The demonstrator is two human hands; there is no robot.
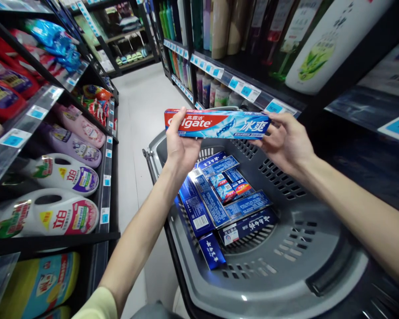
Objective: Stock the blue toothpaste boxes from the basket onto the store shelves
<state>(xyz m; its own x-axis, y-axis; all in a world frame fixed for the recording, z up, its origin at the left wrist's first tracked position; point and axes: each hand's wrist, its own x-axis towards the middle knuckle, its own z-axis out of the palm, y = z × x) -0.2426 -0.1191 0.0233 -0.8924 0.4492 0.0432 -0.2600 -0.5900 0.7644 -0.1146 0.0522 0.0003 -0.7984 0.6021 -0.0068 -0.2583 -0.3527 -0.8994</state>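
Observation:
I hold a red and blue Colgate toothpaste box (219, 124) level above a grey shopping basket (286, 270). My left hand (179, 144) grips the box's left end, thumb on its front face. My right hand (286, 141) pinches the right end with fingers closed round it. Several blue toothpaste boxes (219, 204) lie in a loose pile on the basket's floor below.
Shelves on the left carry white detergent jugs (60, 217) and pink bottles (81, 126) with price tags. Shelves on the right hold shampoo bottles (219, 26). A pale aisle floor (136, 115) runs ahead between them to more shelving at the back.

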